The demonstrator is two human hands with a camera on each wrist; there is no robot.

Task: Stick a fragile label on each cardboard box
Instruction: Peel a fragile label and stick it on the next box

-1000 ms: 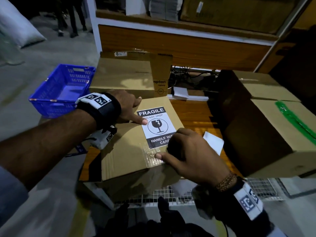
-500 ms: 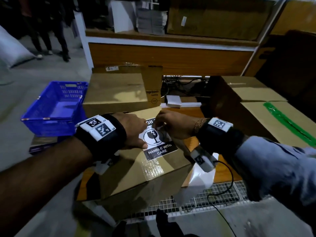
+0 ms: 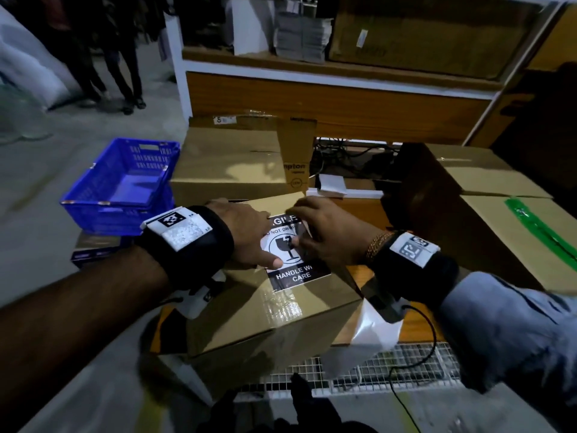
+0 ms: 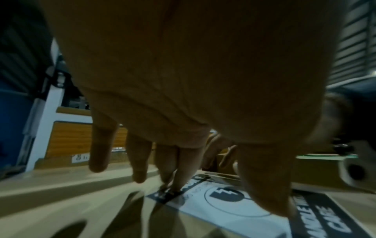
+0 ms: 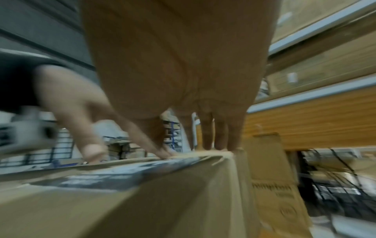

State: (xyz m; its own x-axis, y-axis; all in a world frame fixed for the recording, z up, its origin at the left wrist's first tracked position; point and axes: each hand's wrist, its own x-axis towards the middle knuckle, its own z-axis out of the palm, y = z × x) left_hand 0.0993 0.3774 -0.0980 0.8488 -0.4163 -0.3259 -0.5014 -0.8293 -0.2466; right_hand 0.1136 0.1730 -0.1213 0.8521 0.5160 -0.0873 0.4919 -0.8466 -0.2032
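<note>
On the nearest cardboard box [image 3: 249,310]: fragile label [image 3: 288,260] lies flat on the top face, text reads FRAGILE / DO NOT DROP / HANDLE WITH CARE, broken-glass icon in the middle.
Box position: sits at the near edge of a wooden table [image 3: 359,210], tilted corner-on to the camera; clear tape strip [image 3: 282,303] runs down the top just below the label.
Left hand [image 3: 246,232]: released, fingers straight and spread, pressing down on the label's left part; thumb tip lands beside the glass icon. Left wrist view confirms it, fingers [image 4: 177,162] flat on the label's top left corner, thumb over the icon.
Right hand [image 3: 327,235]: also flat, not clenched, fingers straight along the label's upper right, near the far edge of the box. Right wrist view is blurred but shows fingertips [image 5: 215,136] at the box's far corner.
Hands: just beside each other, both on the same label.
Other boxes: taller cardboard box [image 3: 231,164] behind the labelled one; two more on the right, the nearer box with green tape [image 3: 537,232] on top.
Blue plastic crate [image 3: 125,182]: on the left, well apart from the hands.
White backing sheet [image 3: 371,326]: hangs over the table's near edge, right of the box.
Wire mesh [image 3: 374,367]: below the table edge.
</note>
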